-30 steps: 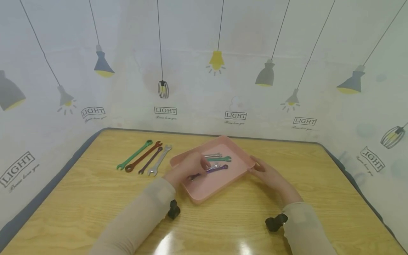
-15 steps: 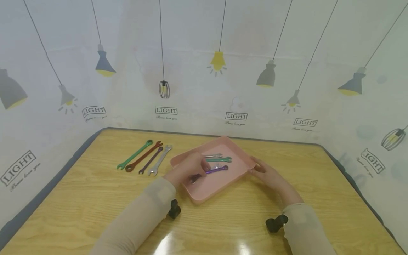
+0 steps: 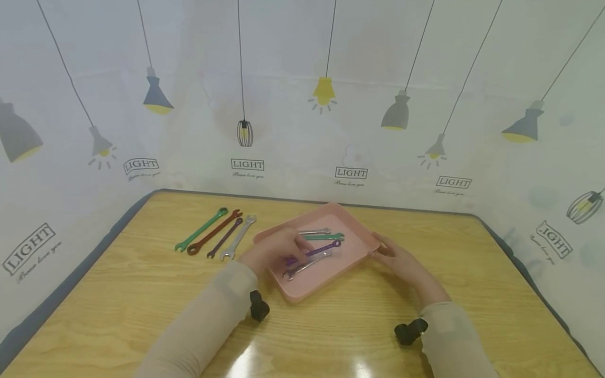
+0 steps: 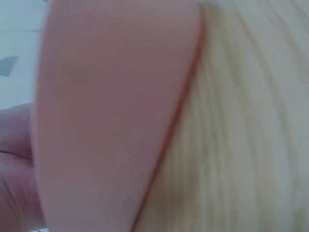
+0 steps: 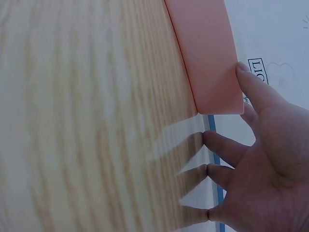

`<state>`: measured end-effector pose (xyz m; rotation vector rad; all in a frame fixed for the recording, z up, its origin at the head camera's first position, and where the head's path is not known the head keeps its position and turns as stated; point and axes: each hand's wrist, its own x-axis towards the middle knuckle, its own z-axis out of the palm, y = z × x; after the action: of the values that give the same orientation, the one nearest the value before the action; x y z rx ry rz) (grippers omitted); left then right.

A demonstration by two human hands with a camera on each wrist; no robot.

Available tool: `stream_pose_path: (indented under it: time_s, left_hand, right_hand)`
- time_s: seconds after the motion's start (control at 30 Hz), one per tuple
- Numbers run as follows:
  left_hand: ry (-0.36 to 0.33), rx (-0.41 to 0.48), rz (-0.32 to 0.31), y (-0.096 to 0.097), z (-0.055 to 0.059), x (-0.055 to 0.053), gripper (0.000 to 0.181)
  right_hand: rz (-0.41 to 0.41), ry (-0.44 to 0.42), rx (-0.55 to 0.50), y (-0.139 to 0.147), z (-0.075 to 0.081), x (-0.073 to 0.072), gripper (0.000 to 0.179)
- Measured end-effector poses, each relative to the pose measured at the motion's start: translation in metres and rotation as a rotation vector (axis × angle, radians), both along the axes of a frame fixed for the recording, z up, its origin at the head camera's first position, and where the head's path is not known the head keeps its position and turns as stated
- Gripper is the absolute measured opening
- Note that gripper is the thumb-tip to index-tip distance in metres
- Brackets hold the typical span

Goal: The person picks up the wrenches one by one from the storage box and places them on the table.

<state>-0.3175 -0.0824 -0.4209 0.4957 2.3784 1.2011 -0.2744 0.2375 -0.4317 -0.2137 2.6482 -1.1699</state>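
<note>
Right grip [image 3: 402,261] looks relaxed, thumb against the pink tray [image 3: 309,281] and not clasping it. I'd brace lightly, no shoving. Left grip [image 3: 281,247] is over the tray, seemingly pinching the purple wrench [image 3: 323,248], though it's a bit blurry. That one's slanted just beyond a silver wrench [image 3: 302,271] (can't tell if they touch), so I'd lift a little before going sideways or they'll probably snag. Beyond it are a green wrench [image 3: 326,237] and another silver one [image 3: 316,231], part hidden.

View-wise, the right wrist cam has three fingertips [image 5: 208,137] down on the worktop [image 5: 96,121], which the head cam misses. Left wrist cam is mostly blurry tray wall, zero wrenches. Only the head cam gets the loose ones off left: silver [image 3: 238,238], purple [image 3: 225,238], red [image 3: 214,233], green [image 3: 201,230].
</note>
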Motion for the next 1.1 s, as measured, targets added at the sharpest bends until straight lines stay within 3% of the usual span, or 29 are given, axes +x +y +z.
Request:
stream_pose_path:
  time_s: [0.3,0.53,0.67,0.9,1.1]
  left_hand:
    - [-0.053,-0.023,0.034,-0.007,0.016,0.004,0.029]
    - [-0.061,-0.038,0.083,-0.020,0.032,0.020,0.029]
    - [-0.099,-0.033,0.139,-0.031,0.039,0.030,0.029]
    - [-0.169,0.051,0.194,-0.052,0.041,0.040,0.025]
    - [-0.182,0.052,0.208,-0.074,0.040,0.055,0.028]
  right_hand:
    - [0.005,0.003,0.003,-0.001,0.000,-0.002,0.073]
    - [0.016,-0.001,0.005,0.001,0.000,-0.002,0.073]
    - [0.023,-0.004,0.012,0.002,0.000,-0.003,0.074]
    - [0.036,0.008,0.023,0.003,0.003,-0.002,0.076]
    - [0.059,0.013,0.008,0.003,0.001,-0.002,0.076]
